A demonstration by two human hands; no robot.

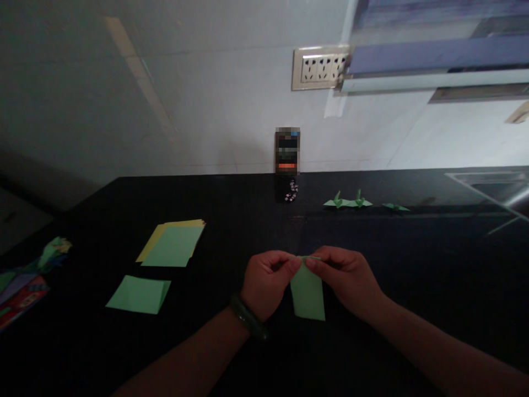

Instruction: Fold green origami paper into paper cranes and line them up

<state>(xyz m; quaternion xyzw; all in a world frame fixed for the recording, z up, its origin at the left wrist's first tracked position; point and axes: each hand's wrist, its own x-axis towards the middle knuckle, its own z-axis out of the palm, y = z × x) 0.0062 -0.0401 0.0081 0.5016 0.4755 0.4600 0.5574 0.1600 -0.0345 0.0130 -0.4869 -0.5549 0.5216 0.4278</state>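
Observation:
A light green sheet of paper [308,295] hangs between both my hands above a black table [433,264]. My left hand [266,281] pinches its top edge from the left, fingers curled closed. A dark green bangle [248,318] circles that wrist. Pinching the same top edge from the right is my right hand [347,278], fingers closed. The paper's top edge looks folded over; the rest hangs down toward me.
A stack of green and yellow paper sheets [173,243] lies to the left, with a folded green sheet [139,295] nearer me. Folded green paper cranes [347,202] stand at the back right. A phone [287,160] leans against the wall. Colourful paper packaging [25,284] sits at the far left edge.

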